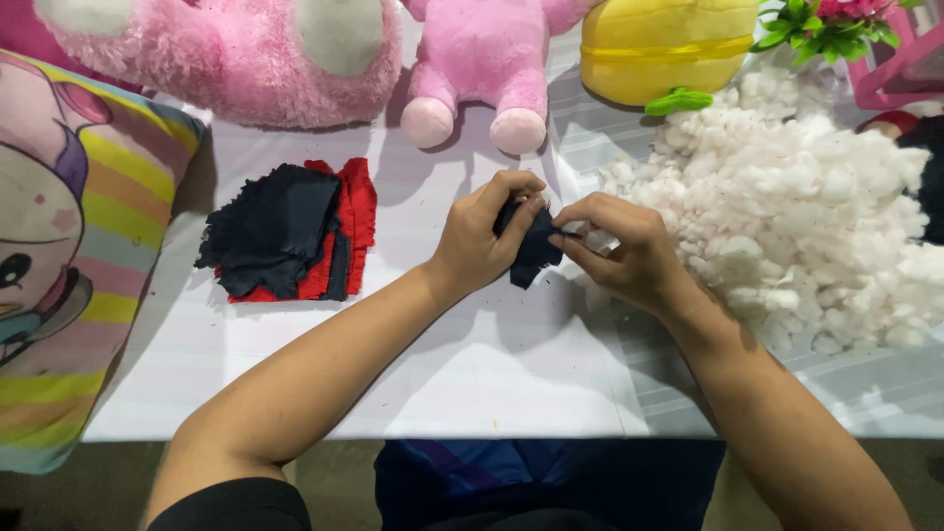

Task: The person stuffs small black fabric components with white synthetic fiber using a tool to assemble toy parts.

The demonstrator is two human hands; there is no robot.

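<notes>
- The left hand (479,236) and the right hand (625,254) met over the middle of the tabletop (492,374), both working on a small dark cloth piece (532,248) held between them, just above the surface.
- The left hand's fingers were curled and pinched on the cloth piece's upper left edge; the right hand's fingers gripped its right edge, thumb on top. Neither hand was released.
- The cloth piece looked thin, limp and very light, drooping below the grip with a loose lower corner. Judged from this, it would fold and bunch easily, carry no weight, and be best taken at the edges or corners with fingertip pinches; it did not seem fragile or slippery.
- To the left, well apart from the hands, lay a flat stack of cloth squares (285,231), dark ones over red, with rough, frayed edges.
- To the right, just beside the right hand, a big heap of white stuffing (806,216) spread over the tabletop, lumpy and fluffy, in loose tufts.
- Along the far edge sat soft toys: a fuzzy pink plush (226,59), a smoother pink plush with two round feet (482,69), and a shiny yellow plush (659,49) with a green leaf-like tab.
- A striped cushion (69,256) with a cartoon print lay at the far left, overhanging the tabletop's edge.
- The tabletop was covered with a pale, smooth sheet with faint stripes.
</notes>
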